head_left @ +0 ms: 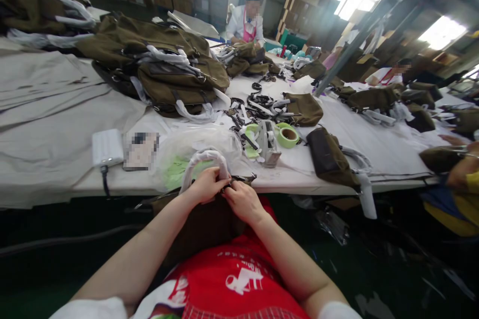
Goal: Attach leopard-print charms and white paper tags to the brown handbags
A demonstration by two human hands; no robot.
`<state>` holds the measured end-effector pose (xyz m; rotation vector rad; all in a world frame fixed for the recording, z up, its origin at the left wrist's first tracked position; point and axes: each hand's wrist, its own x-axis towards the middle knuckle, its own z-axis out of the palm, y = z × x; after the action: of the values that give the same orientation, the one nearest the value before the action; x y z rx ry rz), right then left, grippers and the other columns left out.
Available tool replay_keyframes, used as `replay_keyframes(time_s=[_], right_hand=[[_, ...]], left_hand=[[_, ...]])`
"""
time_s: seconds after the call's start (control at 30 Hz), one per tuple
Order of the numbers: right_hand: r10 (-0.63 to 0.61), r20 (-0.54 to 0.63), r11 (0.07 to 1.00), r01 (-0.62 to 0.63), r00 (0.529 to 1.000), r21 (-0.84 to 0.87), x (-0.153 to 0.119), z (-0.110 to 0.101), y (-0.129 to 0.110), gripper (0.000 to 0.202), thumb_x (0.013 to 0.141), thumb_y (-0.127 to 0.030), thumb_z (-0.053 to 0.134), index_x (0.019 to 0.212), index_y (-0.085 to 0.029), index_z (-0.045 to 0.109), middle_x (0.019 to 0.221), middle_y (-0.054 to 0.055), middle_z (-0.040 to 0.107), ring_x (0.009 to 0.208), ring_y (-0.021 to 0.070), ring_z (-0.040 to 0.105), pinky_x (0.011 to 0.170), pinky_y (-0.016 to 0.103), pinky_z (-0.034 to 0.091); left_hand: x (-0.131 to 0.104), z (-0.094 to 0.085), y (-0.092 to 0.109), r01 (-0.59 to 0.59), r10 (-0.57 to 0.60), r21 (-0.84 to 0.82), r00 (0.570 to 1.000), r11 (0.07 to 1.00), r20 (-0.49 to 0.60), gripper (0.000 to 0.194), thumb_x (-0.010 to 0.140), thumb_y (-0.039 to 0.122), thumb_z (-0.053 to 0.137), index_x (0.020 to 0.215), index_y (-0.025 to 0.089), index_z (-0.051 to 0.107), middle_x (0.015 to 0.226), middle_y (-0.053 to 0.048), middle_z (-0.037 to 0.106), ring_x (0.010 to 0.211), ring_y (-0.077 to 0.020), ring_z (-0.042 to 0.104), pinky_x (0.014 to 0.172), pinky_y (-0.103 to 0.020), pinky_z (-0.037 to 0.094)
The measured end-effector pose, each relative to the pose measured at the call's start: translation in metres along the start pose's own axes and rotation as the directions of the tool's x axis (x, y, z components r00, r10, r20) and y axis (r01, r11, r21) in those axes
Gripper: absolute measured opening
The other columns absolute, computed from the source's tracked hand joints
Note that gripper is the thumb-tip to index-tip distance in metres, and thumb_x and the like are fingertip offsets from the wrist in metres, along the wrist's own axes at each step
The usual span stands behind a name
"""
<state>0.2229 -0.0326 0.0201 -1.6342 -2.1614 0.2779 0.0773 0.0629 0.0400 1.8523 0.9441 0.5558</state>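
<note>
A dark olive handbag [209, 224] rests on my lap against the table edge. Its arched handle [205, 155] is wrapped in white padding and stands up. At the handle's right end, my left hand [206, 184] is closed, with thumb and fingers pinching the wrapped end. Close beside it, the bent fingers of my right hand [243, 202] are closed on a small dark part where handle and bag meet. The fingers hide most of that part. Just beyond lies a clear plastic bag [220, 140] with light green pieces inside.
A tape dispenser [268, 144] and a green tape roll [287, 135] stand ahead, near loose dark straps [258, 104]. Olive bags [179, 70] are piled to the left. Another bag [331, 157] lies at right. A phone [141, 151] and white box [107, 147] lie left. Co-workers sit around.
</note>
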Motion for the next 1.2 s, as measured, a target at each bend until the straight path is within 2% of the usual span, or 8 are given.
replay_keyframes(time_s=[0.13, 0.27, 0.53, 0.7, 0.9, 1.03, 1.1, 1.2], right_hand=[[0.186, -0.130, 0.936, -0.136, 0.974, 0.324, -0.010, 0.001, -0.002, 0.030, 0.090, -0.022, 0.057, 0.120, -0.020, 0.058, 0.094, 0.006, 0.066, 0.088, 0.0196, 0.064, 0.082, 0.031, 0.050], [0.375, -0.101, 0.800, -0.266, 0.922, 0.538, -0.021, 0.010, -0.001, 0.048, 0.081, -0.019, 0.064, 0.127, -0.017, 0.050, 0.087, 0.003, 0.069, 0.079, 0.0178, 0.066, 0.078, 0.031, 0.054], [0.433, -0.123, 0.819, -0.332, 0.893, 0.469, -0.027, 0.003, -0.002, 0.018, 0.081, -0.021, 0.064, 0.098, -0.018, 0.067, 0.094, 0.006, 0.072, 0.085, 0.0197, 0.068, 0.082, 0.033, 0.054], [0.345, -0.083, 0.874, -0.288, 0.935, 0.392, -0.031, 0.005, -0.021, 0.031, 0.080, -0.023, 0.068, 0.110, -0.017, 0.068, 0.101, 0.007, 0.073, 0.087, 0.0203, 0.068, 0.084, 0.030, 0.052], [0.269, 0.022, 0.919, -0.263, 0.963, 0.295, -0.034, -0.009, -0.021, 0.023, 0.087, -0.041, 0.063, 0.079, -0.021, 0.073, 0.072, 0.001, 0.071, 0.064, 0.0151, 0.064, 0.063, 0.023, 0.045], [0.516, -0.233, 0.853, -0.468, 0.825, 0.232, -0.039, -0.030, 0.023, 0.028, 0.093, -0.037, 0.052, 0.081, -0.019, 0.070, 0.073, 0.003, 0.070, 0.065, 0.0156, 0.062, 0.065, 0.024, 0.045], [0.595, -0.345, 0.800, -0.575, 0.726, 0.169, -0.042, -0.036, 0.055, 0.020, 0.090, -0.028, 0.054, 0.098, -0.017, 0.069, 0.088, 0.007, 0.071, 0.071, 0.0177, 0.063, 0.072, 0.028, 0.047], [0.667, -0.397, 0.698, -0.716, 0.630, 0.036, -0.045, -0.039, 0.099, 0.041, 0.085, -0.015, 0.055, 0.125, -0.012, 0.059, 0.118, 0.016, 0.062, 0.089, 0.0223, 0.063, 0.085, 0.033, 0.047]], left_hand=[[0.000, -0.005, -0.002, 0.008, -0.013, -0.151, 0.999, 0.988, -0.032, 0.025, 0.075, 0.040, 0.061, 0.084, 0.017, 0.065, 0.079, -0.005, 0.072, 0.076, -0.0219, 0.066, 0.072, -0.033, 0.053], [-0.005, -0.010, -0.005, 0.087, -0.094, -0.087, 0.992, 0.992, -0.089, 0.031, 0.078, 0.044, 0.059, 0.091, 0.016, 0.064, 0.076, -0.004, 0.070, 0.063, -0.0197, 0.066, 0.061, -0.030, 0.052], [-0.038, -0.002, -0.008, 0.237, -0.234, 0.129, 0.972, 0.963, -0.034, 0.028, 0.088, 0.033, 0.042, 0.101, 0.018, 0.062, 0.094, -0.009, 0.074, 0.075, -0.0220, 0.070, 0.066, -0.031, 0.054], [-0.039, 0.008, -0.008, 0.207, -0.210, 0.231, 0.978, 0.951, -0.015, 0.034, 0.090, 0.043, 0.041, 0.094, 0.020, 0.065, 0.094, -0.008, 0.075, 0.088, -0.0249, 0.069, 0.078, -0.033, 0.051], [-0.033, 0.016, -0.005, 0.241, -0.253, 0.398, 0.967, 0.885, -0.022, 0.024, 0.081, 0.037, 0.056, 0.096, 0.019, 0.063, 0.089, -0.007, 0.074, 0.082, -0.0241, 0.069, 0.071, -0.032, 0.048], [-0.039, 0.017, -0.009, 0.175, -0.154, 0.421, 0.985, 0.890, -0.083, 0.030, 0.083, 0.035, 0.055, 0.107, 0.019, 0.060, 0.097, -0.008, 0.071, 0.089, -0.0244, 0.067, 0.079, -0.033, 0.049], [-0.042, 0.018, -0.010, 0.136, -0.074, 0.413, 0.984, 0.901, -0.164, 0.034, 0.084, 0.036, 0.054, 0.112, 0.017, 0.058, 0.097, -0.008, 0.069, 0.089, -0.0247, 0.067, 0.081, -0.034, 0.050], [-0.044, 0.020, -0.004, 0.083, 0.050, 0.401, 0.949, 0.912, -0.311, 0.036, 0.086, 0.039, 0.052, 0.112, 0.014, 0.056, 0.089, -0.007, 0.066, 0.083, -0.0242, 0.065, 0.078, -0.035, 0.052]])
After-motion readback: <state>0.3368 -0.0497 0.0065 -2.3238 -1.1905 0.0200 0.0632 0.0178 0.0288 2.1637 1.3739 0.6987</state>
